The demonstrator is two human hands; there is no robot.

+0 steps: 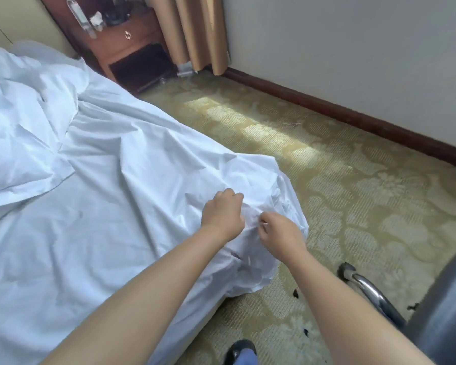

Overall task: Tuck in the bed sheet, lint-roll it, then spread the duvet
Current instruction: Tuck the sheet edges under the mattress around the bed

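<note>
A white bed sheet covers the bed, wrinkled and hanging loose over the near right corner down to the carpet. My left hand grips a bunch of the sheet on top of that corner, fingers curled into the cloth. My right hand pinches the sheet just beside it, at the corner's edge. A rumpled white duvet lies heaped on the far left part of the bed. No lint roller is in view.
A dark wooden nightstand stands at the bed's head, tan curtains beside it. Patterned green carpet runs along the bed's right side to a wall. A chair with a chrome leg sits near right; my shoe is below.
</note>
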